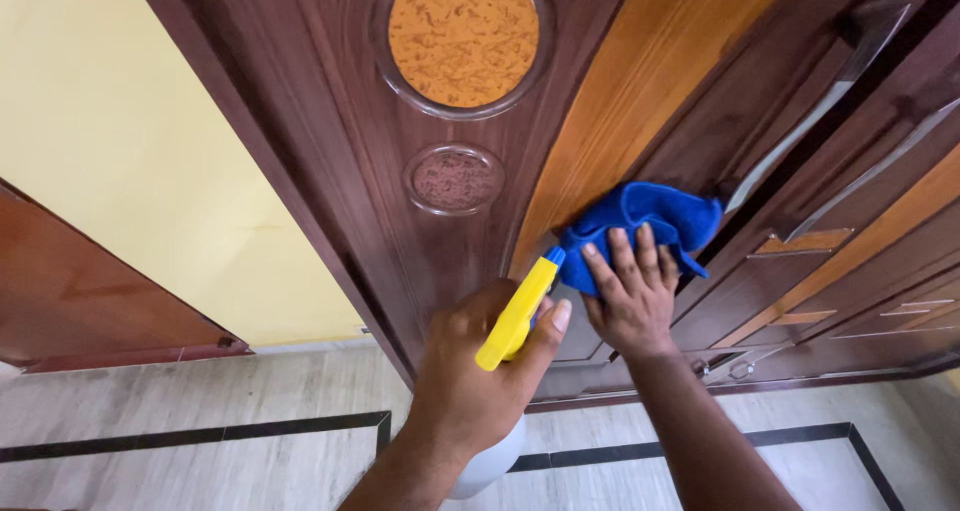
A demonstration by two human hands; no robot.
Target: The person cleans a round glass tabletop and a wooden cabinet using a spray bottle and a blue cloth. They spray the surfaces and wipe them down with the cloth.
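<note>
My right hand [630, 291] lies flat on a blue cloth [650, 221], pressing it against the dark wooden door [330, 121] beside an orange wood panel [640, 81]. My left hand [480, 381] grips a spray bottle with a yellow trigger head [515, 316] and a blue nozzle tip pointing at the door. The bottle's whitish body [490, 461] shows below my wrist, mostly hidden by the hand.
The door carries a large round orange textured inset [463, 36] and a smaller brown one [455, 179]. Two long metal pull handles [815, 111] run at the right. A yellow wall [120, 141] stands at the left. Pale tile floor with black inlay lines [200, 436] lies below.
</note>
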